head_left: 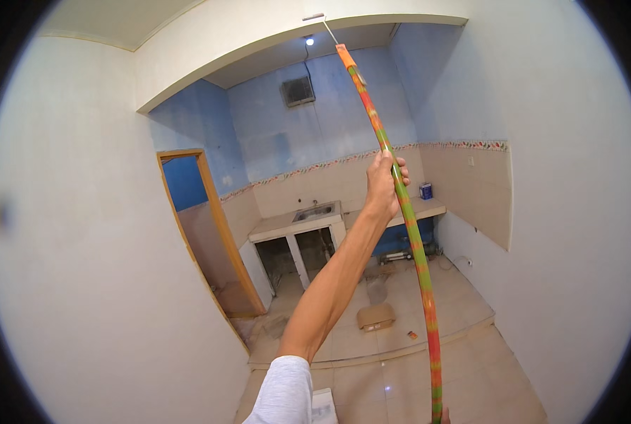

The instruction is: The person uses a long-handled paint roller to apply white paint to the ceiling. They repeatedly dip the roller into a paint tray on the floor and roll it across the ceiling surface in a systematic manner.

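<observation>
A paint roller (341, 53) on a long pole (418, 247) wrapped in green, orange and red bands rises steeply through the view. My left hand (386, 182) is closed around the pole at about mid-height, arm stretched up and forward. At the lower edge, a sliver of my right hand (445, 415) shows against the pole's bottom end; most of it is cut off. High up, the small roller head (314, 16) is at the face of the white beam (259, 44); whether it touches cannot be made out.
Beyond the beam is a kitchen recess with a tiled counter and sink (315, 212). A blue can (425, 191) stands on the counter. A cardboard box (376, 317) lies on the raised floor, above a step edge (372, 360). Left is a wooden door frame (234, 240); a bulb (310, 42) hangs overhead.
</observation>
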